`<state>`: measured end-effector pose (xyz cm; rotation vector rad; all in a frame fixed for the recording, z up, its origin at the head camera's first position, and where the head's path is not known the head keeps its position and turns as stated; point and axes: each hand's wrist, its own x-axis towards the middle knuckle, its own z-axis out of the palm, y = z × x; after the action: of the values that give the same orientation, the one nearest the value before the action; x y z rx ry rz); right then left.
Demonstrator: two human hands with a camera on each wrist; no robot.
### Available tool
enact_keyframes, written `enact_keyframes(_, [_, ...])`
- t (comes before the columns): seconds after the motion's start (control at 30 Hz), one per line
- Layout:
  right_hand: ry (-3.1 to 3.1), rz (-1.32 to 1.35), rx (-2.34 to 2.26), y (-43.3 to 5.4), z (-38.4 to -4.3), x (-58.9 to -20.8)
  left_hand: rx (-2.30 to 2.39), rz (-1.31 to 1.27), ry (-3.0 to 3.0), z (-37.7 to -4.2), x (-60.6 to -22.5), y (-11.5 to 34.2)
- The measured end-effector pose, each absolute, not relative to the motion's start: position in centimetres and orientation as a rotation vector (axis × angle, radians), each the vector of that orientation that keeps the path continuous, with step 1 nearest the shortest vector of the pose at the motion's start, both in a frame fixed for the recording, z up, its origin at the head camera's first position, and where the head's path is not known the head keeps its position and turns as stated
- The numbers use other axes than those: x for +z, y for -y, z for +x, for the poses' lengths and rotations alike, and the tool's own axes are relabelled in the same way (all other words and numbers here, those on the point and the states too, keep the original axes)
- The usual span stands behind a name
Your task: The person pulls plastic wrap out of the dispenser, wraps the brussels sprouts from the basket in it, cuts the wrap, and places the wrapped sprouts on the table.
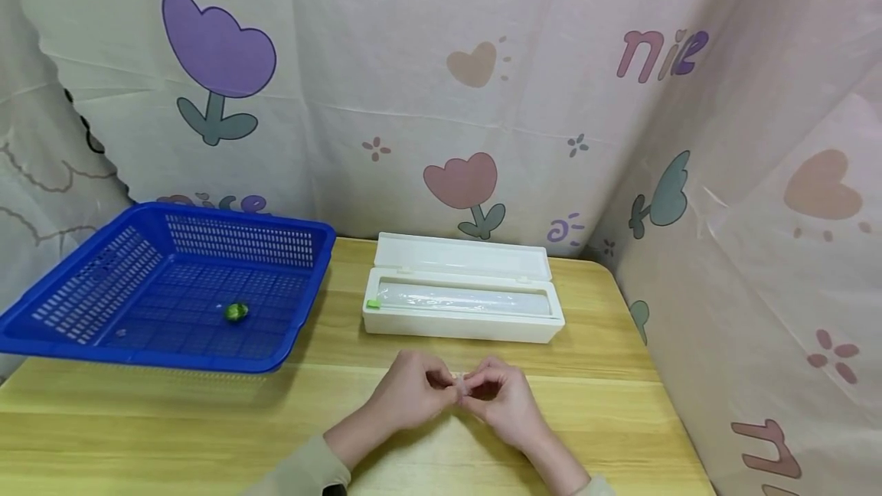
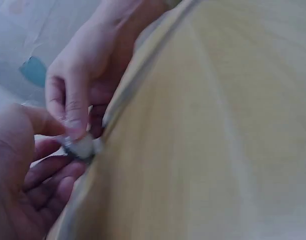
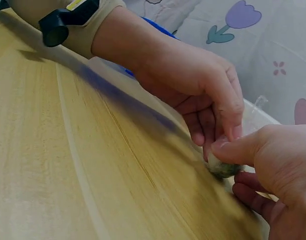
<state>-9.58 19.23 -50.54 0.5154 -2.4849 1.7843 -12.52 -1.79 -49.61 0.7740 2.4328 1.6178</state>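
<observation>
Small bundle (image 3: 223,168) between the fingers (image 3: 228,104)

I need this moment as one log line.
left hand: pinches film-wrapped item; right hand: pinches same; white box: lid open; blue basket: holds green piece

the small bundle (image 3: 222,168) looks wrapped in clear, shiny film. the perforated basket (image 1: 207,363) and smooth box (image 1: 462,327) look plastic; the table (image 1: 620,419) shows smooth wood grain, the curtain (image 1: 344,44) creased cloth.
</observation>
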Motion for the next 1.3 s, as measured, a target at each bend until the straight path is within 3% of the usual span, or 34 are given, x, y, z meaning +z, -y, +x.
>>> enact_keyframes(0.6, [2.505, 0.535, 1.833, -19.4, -9.9, -50.6, 1.490, 0.681, -2.309, -13.3, -49.0, 1.9])
enact_keyframes(1.07, [2.590, 0.168, 1.837, -19.2, -9.8, -49.7, 1.514, 0.642, -2.383, -12.5, -49.2, 1.2])
enact_keyframes(1.3, [2.815, 0.387, 1.793, -19.7, -10.0, -48.4, 1.559, 0.653, -2.330, -12.5, -49.4, 1.3])
